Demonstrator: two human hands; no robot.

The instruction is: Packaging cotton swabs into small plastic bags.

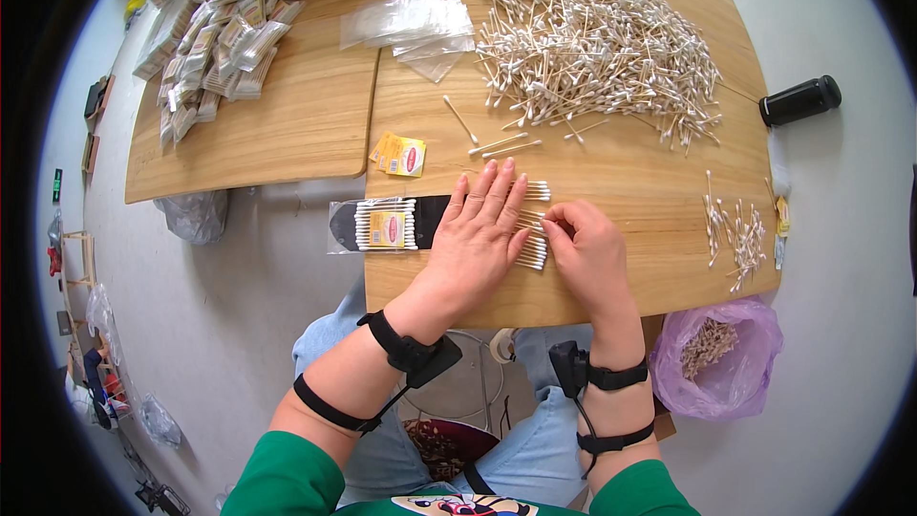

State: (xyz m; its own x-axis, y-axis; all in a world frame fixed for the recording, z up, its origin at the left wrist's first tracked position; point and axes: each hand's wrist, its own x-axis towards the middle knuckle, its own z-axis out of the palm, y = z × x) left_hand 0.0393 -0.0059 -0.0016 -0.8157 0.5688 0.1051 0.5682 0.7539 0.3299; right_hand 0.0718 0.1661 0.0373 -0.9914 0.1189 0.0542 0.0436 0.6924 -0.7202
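Observation:
My left hand point(476, 234) lies flat, fingers stretched out, over a row of cotton swabs point(533, 253) whose white tips stick out to its right. At the right end of that row, my right hand point(586, 247) has its thumb and fingers pinched together by the tips; whether a swab is between them is hidden. Left of my left hand, a clear bag point(341, 242) holds a stack of swabs point(362, 226) with a yellow card point(387, 229) on it. A black flat strip point(432, 210) runs from the bag under my left hand. Several yellow cards point(408, 157) lie just above.
A large heap of loose swabs point(602, 48) covers the far right of the wooden table point(669, 268). Beside it are empty clear bags point(420, 24); filled packs point(224, 53) pile up at far left. Few swabs point(740, 239) lie near the right edge, above a purple bag point(716, 392).

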